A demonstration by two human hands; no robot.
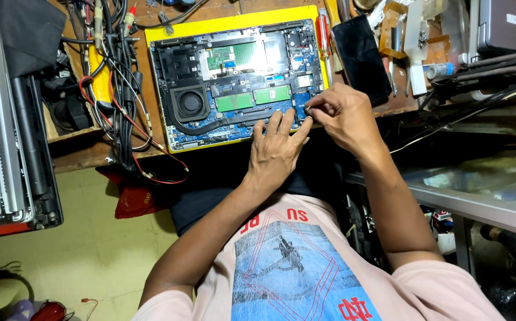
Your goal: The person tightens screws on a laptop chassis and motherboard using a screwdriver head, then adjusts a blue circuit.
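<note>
Hands, left hand (274, 153) flat, right hand (340, 116) pinching, touch opened laptop (234, 83) (blue board).

The left hand (276, 151) covers the near edge of the opened laptop (237, 80), hiding the parts beneath. Something tiny sits pinched in the right hand (338, 116) — too small to tell what. The second laptop (5, 119) is cut off by the left edge — the grey case (510, 24) by the top right corner. The cables (118, 77) tangle together, ends hidden.
</note>
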